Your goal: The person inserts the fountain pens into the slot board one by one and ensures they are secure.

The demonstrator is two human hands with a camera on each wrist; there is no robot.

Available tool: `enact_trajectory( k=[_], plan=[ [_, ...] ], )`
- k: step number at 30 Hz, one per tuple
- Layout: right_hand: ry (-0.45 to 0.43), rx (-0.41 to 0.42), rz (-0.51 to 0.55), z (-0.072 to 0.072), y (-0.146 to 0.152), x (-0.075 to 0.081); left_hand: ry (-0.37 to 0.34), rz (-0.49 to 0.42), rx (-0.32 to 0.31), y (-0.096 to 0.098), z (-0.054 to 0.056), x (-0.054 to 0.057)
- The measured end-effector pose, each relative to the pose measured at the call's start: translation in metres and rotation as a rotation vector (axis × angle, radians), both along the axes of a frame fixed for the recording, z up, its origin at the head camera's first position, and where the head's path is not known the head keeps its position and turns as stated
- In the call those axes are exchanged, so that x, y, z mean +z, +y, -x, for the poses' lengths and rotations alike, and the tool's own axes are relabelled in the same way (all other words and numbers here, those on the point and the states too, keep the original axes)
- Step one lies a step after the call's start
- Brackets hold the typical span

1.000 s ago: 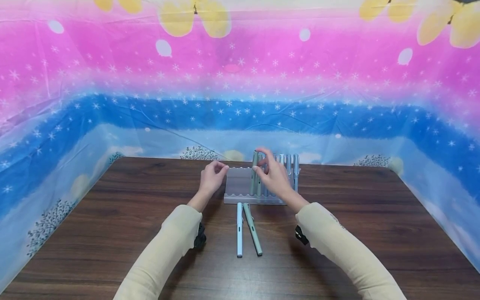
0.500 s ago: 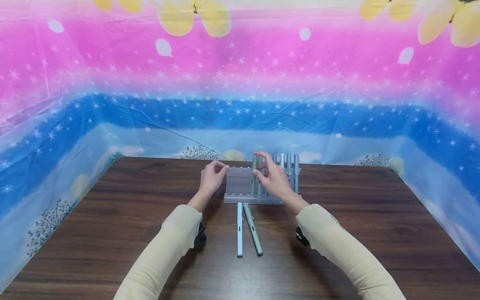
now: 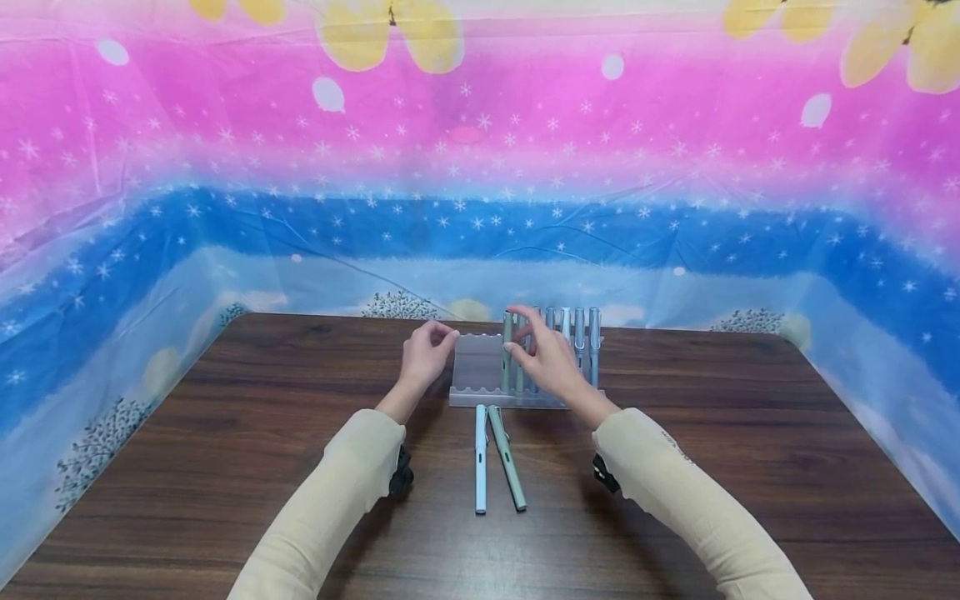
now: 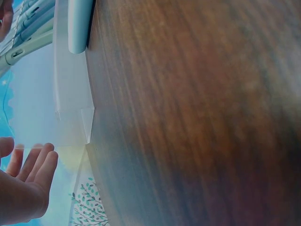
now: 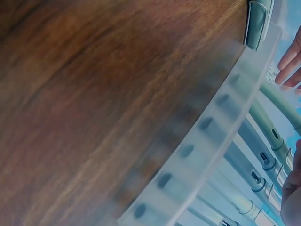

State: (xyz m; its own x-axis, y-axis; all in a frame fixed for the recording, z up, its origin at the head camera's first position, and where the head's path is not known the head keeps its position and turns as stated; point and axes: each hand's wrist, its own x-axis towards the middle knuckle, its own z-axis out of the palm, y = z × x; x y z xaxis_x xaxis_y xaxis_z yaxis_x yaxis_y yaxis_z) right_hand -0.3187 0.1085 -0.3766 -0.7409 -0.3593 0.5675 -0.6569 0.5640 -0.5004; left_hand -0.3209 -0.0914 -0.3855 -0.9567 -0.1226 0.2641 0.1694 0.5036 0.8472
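Observation:
A clear pen rack (image 3: 477, 367) stands near the back of the table, several pens upright along its right part. My right hand (image 3: 553, 358) pinches the leftmost green pen (image 3: 507, 367), its index finger at the cap's top and thumb on its side; the pen stands in the rack. At the rack's upper left corner, my left hand (image 3: 426, 354) pinches the edge between thumb and fingers. The left wrist view shows those fingers (image 4: 43, 165) at the panel's end. In front of the rack lie a light blue pen (image 3: 481, 458) and another green pen (image 3: 507, 458).
Behind my right hand stand more pens, among them a blue-grey pen (image 3: 595, 342) at the far right end. Brown wood-grain tabletop (image 3: 300, 375) surrounds the rack. A patterned cloth (image 3: 480, 225) hangs along the table's back and sides.
The green pen in my right hand has come down slightly in its slot, and my index finger and thumb have lowered with it. My left hand stays in place.

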Motion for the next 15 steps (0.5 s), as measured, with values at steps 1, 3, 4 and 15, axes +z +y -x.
enact_trajectory(
  k=[1, 3, 4, 15],
  plan=[
    [0.014, -0.005, -0.011, 0.0002, 0.0003, 0.0004, 0.000, 0.000, -0.001, 0.0000, -0.0002, 0.0002],
    [0.045, -0.019, -0.036, 0.0004, 0.0010, 0.0011, -0.001, -0.001, -0.001, 0.0001, -0.0003, 0.0005],
    [0.057, -0.025, -0.047, 0.0006, 0.0014, 0.0013, -0.002, -0.001, 0.000, 0.0002, -0.0005, 0.0006],
    [-0.022, -0.065, -0.066, 0.0023, 0.0020, 0.0025, -0.008, 0.006, -0.003, 0.0005, -0.0013, 0.0006]
  ],
)
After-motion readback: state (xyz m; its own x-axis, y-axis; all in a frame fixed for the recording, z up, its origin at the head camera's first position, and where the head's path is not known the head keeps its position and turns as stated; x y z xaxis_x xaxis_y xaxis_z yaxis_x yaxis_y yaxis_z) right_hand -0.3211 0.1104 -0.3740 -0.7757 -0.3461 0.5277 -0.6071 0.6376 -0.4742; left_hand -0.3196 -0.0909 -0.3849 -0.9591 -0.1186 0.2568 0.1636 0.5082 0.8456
